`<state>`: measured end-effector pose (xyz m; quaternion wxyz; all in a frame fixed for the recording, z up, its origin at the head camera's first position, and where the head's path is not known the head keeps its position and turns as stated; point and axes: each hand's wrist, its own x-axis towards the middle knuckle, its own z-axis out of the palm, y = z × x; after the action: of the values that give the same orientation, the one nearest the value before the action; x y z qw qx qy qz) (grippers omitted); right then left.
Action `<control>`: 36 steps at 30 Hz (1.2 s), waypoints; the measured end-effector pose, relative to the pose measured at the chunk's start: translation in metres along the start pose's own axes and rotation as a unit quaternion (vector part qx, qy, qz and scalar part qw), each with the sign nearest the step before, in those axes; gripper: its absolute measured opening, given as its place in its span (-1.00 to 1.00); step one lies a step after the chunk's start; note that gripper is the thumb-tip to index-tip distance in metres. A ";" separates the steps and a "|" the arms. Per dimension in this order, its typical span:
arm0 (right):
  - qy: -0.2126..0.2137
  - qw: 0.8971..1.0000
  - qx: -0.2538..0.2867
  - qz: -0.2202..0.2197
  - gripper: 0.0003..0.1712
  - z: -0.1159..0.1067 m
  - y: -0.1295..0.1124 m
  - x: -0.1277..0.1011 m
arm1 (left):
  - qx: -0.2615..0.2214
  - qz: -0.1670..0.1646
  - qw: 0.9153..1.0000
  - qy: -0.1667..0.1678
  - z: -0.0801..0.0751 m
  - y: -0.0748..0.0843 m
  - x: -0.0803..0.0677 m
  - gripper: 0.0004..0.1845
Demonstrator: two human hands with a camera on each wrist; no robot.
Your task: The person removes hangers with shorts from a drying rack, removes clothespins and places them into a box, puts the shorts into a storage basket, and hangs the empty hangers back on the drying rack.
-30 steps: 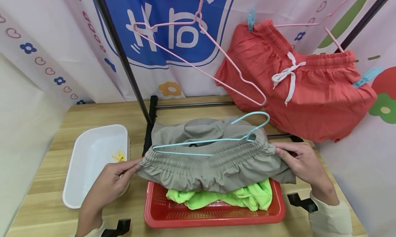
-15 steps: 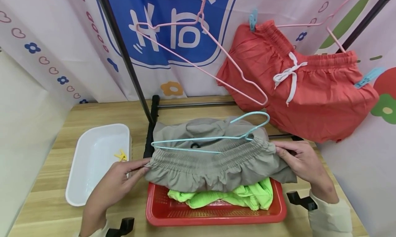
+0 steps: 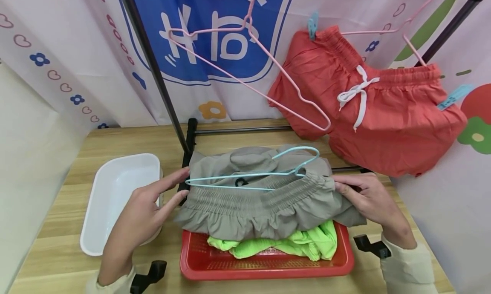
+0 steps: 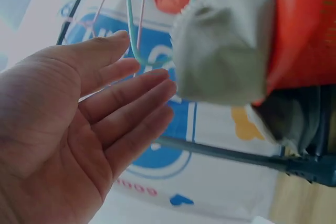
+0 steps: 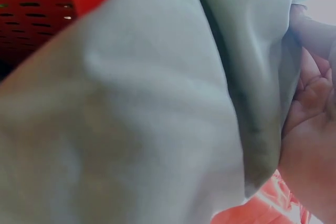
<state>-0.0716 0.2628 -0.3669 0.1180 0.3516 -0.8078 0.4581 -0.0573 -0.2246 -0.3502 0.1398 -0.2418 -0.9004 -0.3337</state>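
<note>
Grey shorts (image 3: 238, 213) with a gathered elastic waistband lie across the red basket, a light blue hanger (image 3: 230, 175) partly inside the waist opening. My right hand (image 3: 368, 200) pinches the right end of the waistband; in the right wrist view grey cloth (image 5: 157, 108) covers most of the picture beside that hand. My left hand (image 3: 145, 213) is off the cloth, thumb and fingers spread around the hanger's left end. In the left wrist view its fingers (image 4: 142, 98) are extended near the hanger's corner, with the shorts' grey corner (image 4: 220, 56) just beyond.
Bright green cloth (image 3: 276, 245) lies in the red basket (image 3: 264, 275). A white tub (image 3: 92, 200) stands at left. Behind, a black rack (image 3: 153, 68) carries an unloaded pink hanger (image 3: 230, 74) and red shorts (image 3: 383, 106) held by blue clothespins (image 3: 312, 26).
My left hand has let go of the waistband's left end and moved up to the hanger's end. The hanger has shifted slightly left. My right hand keeps its grip on the shorts.
</note>
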 end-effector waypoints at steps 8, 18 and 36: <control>-0.015 1.000 -0.008 0.014 -0.52 -0.001 -0.004 0.006 | -0.010 0.050 0.997 -0.064 0.005 0.007 0.018 -0.48; -0.009 1.000 -0.005 0.003 -0.53 0.002 -0.006 0.009 | -0.030 0.055 0.995 -0.083 0.009 0.006 0.021 -0.60; -0.004 0.999 -0.026 0.023 -0.51 0.001 -0.003 0.003 | -0.159 0.019 0.987 0.013 0.009 -0.014 0.009 -0.66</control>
<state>-0.0715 0.2594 -0.3639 0.1133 0.3319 -0.8276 0.4383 -0.0734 -0.2248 -0.3602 0.1180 -0.2738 -0.8292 -0.4728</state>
